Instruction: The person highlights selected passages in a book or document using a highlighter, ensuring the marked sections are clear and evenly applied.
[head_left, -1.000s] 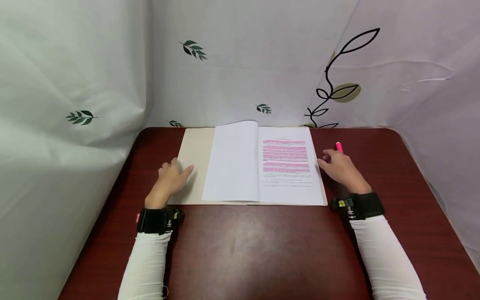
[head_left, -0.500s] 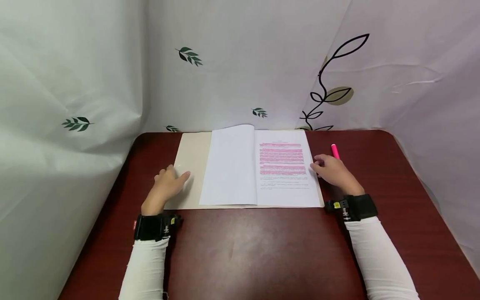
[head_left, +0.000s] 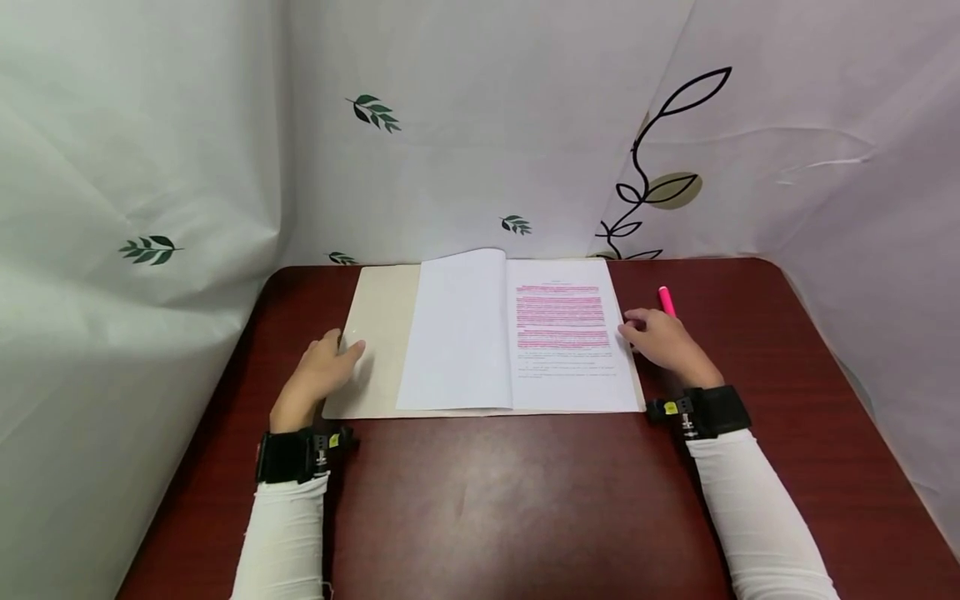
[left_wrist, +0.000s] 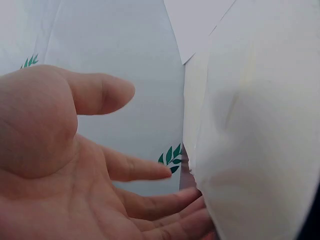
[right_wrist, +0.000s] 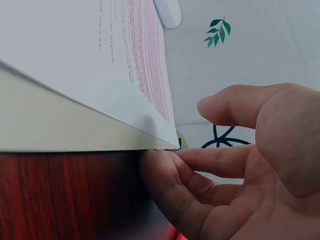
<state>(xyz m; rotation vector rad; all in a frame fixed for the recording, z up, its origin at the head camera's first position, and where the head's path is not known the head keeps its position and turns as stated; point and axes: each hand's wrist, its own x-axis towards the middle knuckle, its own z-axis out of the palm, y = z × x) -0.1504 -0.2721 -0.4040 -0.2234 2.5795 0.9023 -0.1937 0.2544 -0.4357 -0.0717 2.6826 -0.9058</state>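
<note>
A cream folder (head_left: 378,333) lies open on the table with a blank white sheet (head_left: 456,342) turned to the left and a printed page (head_left: 566,383) on the right. Pink highlighting covers the upper lines of that page. At the folder's left edge is my left hand (head_left: 318,371), thumb raised; in the left wrist view its lower fingertips (left_wrist: 192,200) meet the edge. My right hand (head_left: 663,340) is at the right edge, its bent fingers (right_wrist: 160,172) touching beneath the folder and its thumb apart above. Neither hand pinches anything.
A pink highlighter (head_left: 667,300) lies on the dark red wooden table (head_left: 480,500), just behind my right hand. White cloth (head_left: 465,125) printed with leaves hangs along the back and both sides.
My left hand has drawn back leftward, towards the folder's outer edge. The right hand has shifted slightly in to the right edge. The head view has tilted a little; the pages stay as they were.
</note>
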